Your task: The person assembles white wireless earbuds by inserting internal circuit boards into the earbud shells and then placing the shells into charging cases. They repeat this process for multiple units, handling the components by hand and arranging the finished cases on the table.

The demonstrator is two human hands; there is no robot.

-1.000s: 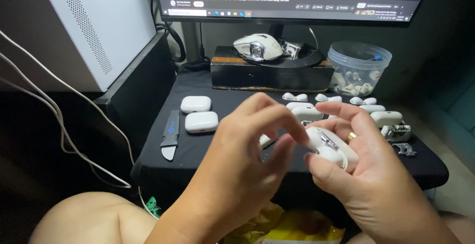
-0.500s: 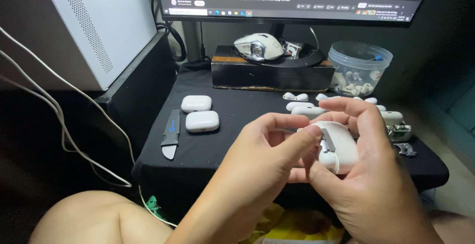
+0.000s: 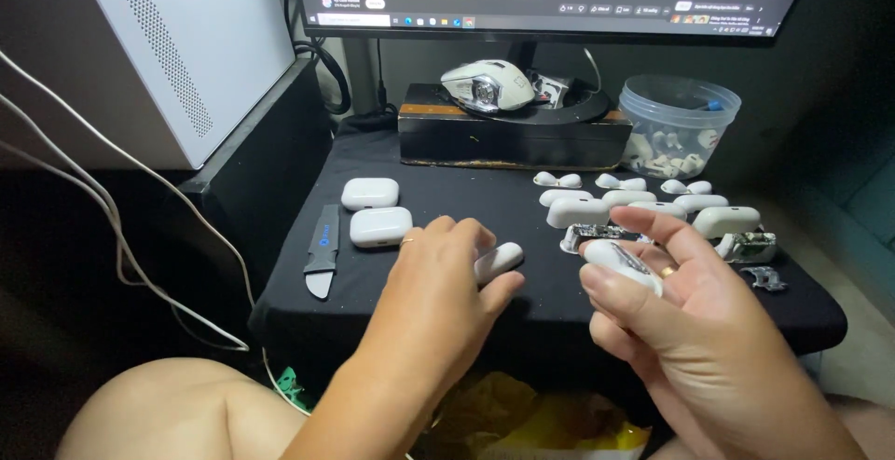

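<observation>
My left hand point(image 3: 433, 283) reaches over the black table point(image 3: 447, 199) and pinches a small white earbud-case piece point(image 3: 499, 260) between thumb and fingertips, low over the cloth. My right hand point(image 3: 681, 329) is raised palm-up at the table's front right. It grips another white case part point(image 3: 623, 264) with a metal fitting showing on it. The two hands are apart, about a hand's width between them.
Two closed white cases point(image 3: 370, 192) point(image 3: 380, 226) and a grey pry tool point(image 3: 323, 250) lie at the left. Rows of white case parts point(image 3: 578, 210) and metal hinges point(image 3: 750, 246) fill the right. Behind stand a plastic tub point(image 3: 679, 124), a mouse point(image 3: 487, 84) on a black box point(image 3: 513, 143), and a white tower point(image 3: 186, 41).
Both hands were together working on one white case. Now they have separated: the left hand moved left and down to the table with one piece, and the right keeps the other.
</observation>
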